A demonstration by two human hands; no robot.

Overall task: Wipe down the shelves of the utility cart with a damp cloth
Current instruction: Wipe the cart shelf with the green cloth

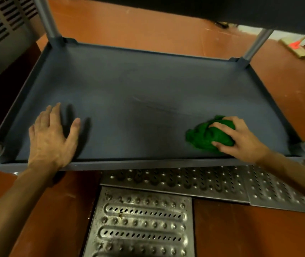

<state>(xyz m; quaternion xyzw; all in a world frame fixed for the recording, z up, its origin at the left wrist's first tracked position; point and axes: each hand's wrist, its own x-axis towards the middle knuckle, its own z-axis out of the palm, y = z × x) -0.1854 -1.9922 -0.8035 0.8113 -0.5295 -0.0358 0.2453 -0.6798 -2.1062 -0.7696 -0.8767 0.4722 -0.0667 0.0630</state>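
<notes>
Head view: green cloth [202,139] lies bunched near the right front corner of the shelf [129,80], right hand [240,138] with its grip curled round it; left hand [53,140] flat, grip open. So wadded, it may miss corners, leaving streaks.

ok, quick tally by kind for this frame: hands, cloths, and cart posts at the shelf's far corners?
Hands: 2 (left hand, right hand)
Cloths: 1 (green cloth, under the right hand)
Far-corner posts: 2 (far-left post, far-right post)
Total: 5
</notes>
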